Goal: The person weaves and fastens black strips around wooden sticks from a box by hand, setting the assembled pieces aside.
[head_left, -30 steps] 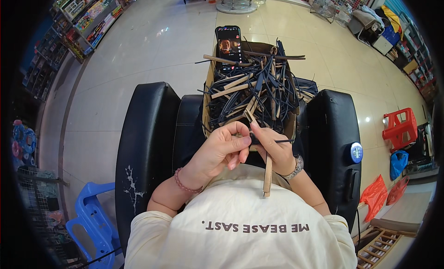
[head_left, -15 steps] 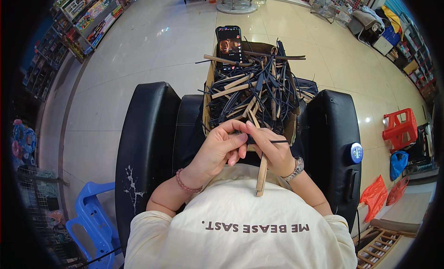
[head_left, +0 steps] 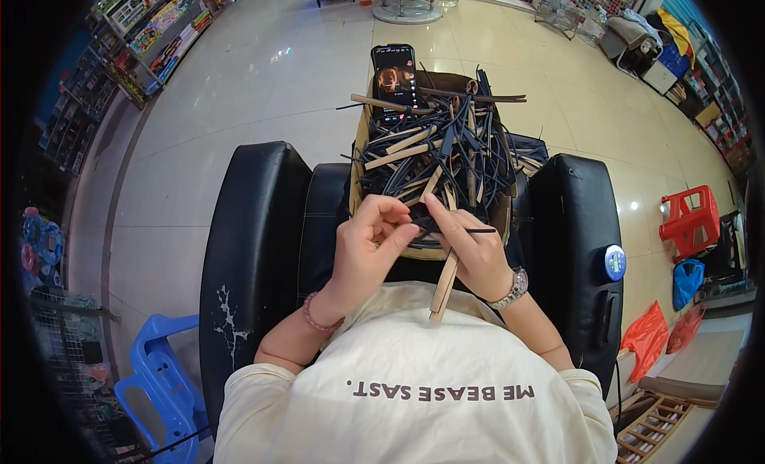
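Note:
My right hand (head_left: 472, 255) is closed around a tan flat strip (head_left: 446, 285), whose lower end hangs down against my shirt. A thin black cord (head_left: 481, 230) crosses the strip and sticks out to the right of that hand's fingers. Just left of it, my left hand (head_left: 371, 242) is curled, with thumb and forefinger pinched on a dark part of the cord; the exact contact is small and partly hidden. Right beyond my hands, a cardboard box (head_left: 360, 149) is heaped with tan strips and tangled black cords (head_left: 446, 157).
A phone (head_left: 396, 80) with a lit screen leans at the box's far left. Black padded armrests (head_left: 253, 233) flank me. A blue plastic stool (head_left: 159, 376) stands at left; a red stool (head_left: 690, 221) and plastic bags (head_left: 644, 340) at right. Shelves (head_left: 151, 33) stand far left.
My left hand has drawn slightly left, away from the right hand, and its fingers have curled more. The tan strip's lower end has swung a little left and up.

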Demonstrator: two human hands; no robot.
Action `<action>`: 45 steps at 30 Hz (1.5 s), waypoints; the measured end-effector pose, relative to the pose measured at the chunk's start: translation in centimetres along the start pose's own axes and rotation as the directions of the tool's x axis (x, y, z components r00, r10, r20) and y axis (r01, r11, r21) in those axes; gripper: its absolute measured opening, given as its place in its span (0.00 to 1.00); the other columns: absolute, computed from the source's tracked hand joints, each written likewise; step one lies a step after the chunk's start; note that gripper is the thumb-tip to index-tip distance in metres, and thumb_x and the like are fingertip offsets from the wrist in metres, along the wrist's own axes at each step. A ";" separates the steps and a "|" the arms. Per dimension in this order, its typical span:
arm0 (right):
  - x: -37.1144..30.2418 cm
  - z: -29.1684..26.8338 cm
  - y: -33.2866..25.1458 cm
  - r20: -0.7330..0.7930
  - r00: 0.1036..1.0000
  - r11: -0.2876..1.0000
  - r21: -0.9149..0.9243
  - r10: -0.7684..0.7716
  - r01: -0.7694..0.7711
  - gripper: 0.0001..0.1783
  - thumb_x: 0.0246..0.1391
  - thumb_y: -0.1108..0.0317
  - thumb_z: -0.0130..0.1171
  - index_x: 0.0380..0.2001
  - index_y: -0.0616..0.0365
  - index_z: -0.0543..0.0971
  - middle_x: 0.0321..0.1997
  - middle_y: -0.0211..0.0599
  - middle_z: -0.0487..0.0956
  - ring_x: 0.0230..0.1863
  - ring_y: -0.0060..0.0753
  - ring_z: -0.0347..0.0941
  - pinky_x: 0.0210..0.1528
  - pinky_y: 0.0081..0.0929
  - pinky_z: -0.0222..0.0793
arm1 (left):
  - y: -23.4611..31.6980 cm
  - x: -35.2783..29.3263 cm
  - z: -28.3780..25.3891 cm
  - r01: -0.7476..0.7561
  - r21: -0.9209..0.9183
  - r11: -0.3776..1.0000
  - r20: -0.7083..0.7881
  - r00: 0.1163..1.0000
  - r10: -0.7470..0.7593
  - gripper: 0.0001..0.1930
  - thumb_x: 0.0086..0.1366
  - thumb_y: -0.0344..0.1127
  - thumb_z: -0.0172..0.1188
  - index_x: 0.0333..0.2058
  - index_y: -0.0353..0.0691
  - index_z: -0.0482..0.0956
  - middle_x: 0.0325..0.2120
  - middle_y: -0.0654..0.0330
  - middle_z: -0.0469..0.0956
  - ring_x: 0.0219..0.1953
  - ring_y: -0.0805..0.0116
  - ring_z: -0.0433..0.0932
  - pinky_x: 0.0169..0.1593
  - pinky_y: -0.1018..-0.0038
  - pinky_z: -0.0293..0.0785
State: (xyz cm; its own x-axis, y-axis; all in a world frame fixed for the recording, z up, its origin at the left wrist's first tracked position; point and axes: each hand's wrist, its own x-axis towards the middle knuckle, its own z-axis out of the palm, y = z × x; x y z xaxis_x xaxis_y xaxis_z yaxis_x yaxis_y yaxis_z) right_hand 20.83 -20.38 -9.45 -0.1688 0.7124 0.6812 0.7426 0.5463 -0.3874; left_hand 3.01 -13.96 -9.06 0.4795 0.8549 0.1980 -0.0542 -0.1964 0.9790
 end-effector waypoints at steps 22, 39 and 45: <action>-0.8 -0.6 -1.6 0.389 0.809 0.060 0.887 0.442 -0.459 0.30 0.59 0.76 0.55 0.64 0.66 0.62 0.37 0.47 0.80 0.35 0.30 0.78 0.39 0.23 0.78 | 0.1 2.5 0.0 -0.589 0.273 0.760 0.461 0.774 0.434 0.13 0.54 0.22 0.59 0.40 0.34 0.78 0.36 0.52 0.78 0.38 0.53 0.79 0.41 0.66 0.76; -0.9 -1.5 -1.3 0.466 0.758 0.084 0.825 0.456 -0.558 0.29 0.61 0.78 0.51 0.65 0.64 0.61 0.36 0.44 0.80 0.35 0.26 0.78 0.39 0.22 0.78 | 1.4 2.3 -0.8 -0.575 0.585 0.571 0.432 0.818 0.381 0.14 0.55 0.22 0.58 0.41 0.37 0.78 0.36 0.55 0.78 0.30 0.61 0.79 0.31 0.72 0.74; -1.1 -1.2 -0.9 0.458 0.766 0.148 0.808 0.451 -0.571 0.31 0.60 0.79 0.51 0.66 0.60 0.60 0.37 0.39 0.80 0.34 0.22 0.77 0.39 0.20 0.77 | 2.7 1.4 -0.2 -0.203 0.179 0.963 0.434 0.894 0.108 0.15 0.60 0.16 0.52 0.45 0.33 0.78 0.33 0.55 0.77 0.28 0.73 0.78 0.30 0.78 0.74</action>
State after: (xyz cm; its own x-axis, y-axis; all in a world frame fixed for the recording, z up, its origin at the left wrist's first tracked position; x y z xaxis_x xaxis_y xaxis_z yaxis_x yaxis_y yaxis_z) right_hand 21.13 -22.21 -9.09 -0.0909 0.9939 0.0621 -0.3173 0.0302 -0.9479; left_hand 3.34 -13.22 -6.09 0.8034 0.5346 0.2623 0.0069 -0.4488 0.8936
